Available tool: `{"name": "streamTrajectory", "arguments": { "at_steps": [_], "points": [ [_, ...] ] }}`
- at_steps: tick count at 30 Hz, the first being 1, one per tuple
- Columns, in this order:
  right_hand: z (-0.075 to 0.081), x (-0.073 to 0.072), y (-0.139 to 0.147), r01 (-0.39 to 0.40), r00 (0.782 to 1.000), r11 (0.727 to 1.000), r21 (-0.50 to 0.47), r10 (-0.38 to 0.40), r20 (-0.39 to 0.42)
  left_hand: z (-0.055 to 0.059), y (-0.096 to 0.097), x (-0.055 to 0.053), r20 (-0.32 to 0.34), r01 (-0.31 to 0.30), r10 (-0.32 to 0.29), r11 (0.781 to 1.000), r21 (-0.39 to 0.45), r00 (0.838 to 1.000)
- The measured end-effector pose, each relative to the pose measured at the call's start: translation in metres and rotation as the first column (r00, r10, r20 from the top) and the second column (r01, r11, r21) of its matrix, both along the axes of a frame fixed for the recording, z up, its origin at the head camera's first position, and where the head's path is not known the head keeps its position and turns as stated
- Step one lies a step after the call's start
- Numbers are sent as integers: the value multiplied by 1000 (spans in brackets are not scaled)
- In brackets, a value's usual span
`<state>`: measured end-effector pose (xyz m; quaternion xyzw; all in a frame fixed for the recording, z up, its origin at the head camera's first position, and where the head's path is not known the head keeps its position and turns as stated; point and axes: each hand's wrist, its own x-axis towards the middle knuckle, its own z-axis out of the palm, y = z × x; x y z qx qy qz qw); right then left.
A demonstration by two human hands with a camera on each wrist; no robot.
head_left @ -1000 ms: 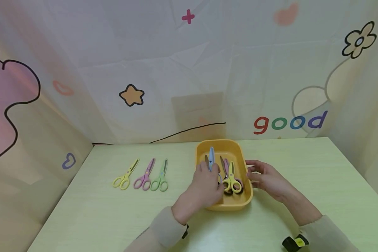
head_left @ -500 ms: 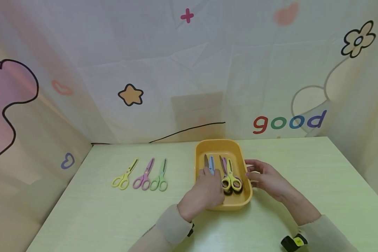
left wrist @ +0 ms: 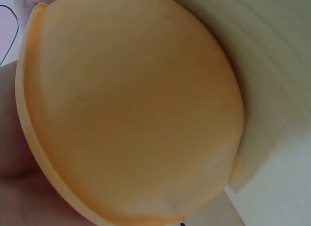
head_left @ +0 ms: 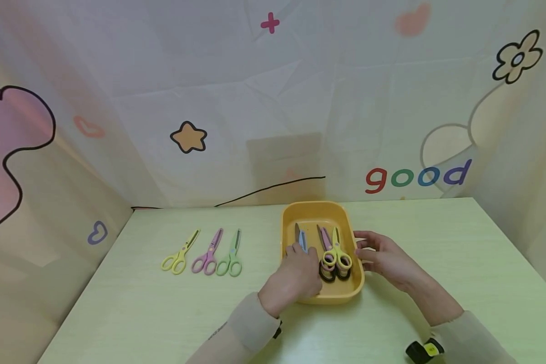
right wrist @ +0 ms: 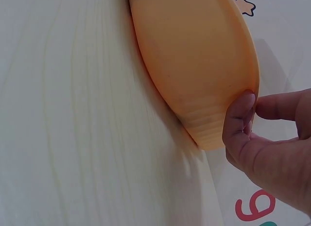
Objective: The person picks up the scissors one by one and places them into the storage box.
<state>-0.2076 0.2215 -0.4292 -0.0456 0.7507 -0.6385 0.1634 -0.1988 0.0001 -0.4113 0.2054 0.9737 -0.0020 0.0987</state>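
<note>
In the head view, my left hand reaches over the front rim into a yellow plastic tray. It grips blue scissors there; their handles are hidden under the fingers. A dark pointed blade shows beside them. On the tray's right side lie yellow scissors over pink scissors and black-handled scissors. My right hand holds the tray's right rim. In the right wrist view, its fingers press the outer wall. The left wrist view mostly shows the tray's outer wall.
Yellow scissors, purple scissors and green scissors lie in a row left of the tray on the pale table. A printed curtain stands behind the table's far edge.
The blue scissors have come down lower in the tray with my left hand. The yellow scissors in the tray have shifted slightly right, uncovering more of the black handles. My right hand stays put.
</note>
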Motion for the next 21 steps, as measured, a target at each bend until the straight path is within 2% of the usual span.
{"name": "streamTrajectory", "arguments": {
  "at_steps": [8, 14, 21],
  "points": [
    [0, 0, 0, -1, 1000, 1000, -2, 1, 5, -1, 1, -1, -30, 30, -31, 999, -42, 999],
    [-1, 0, 0, 2, 1000, 1000, 2, -2, 3, -1, 2, -3, -46, 27, -31, 997, -79, 998],
    [-1, 0, 0, 5, 1000, 1000, 6, -5, 2, -4, 1, -7, -48, 40, -42, 998, -50, 998]
  ]
}}
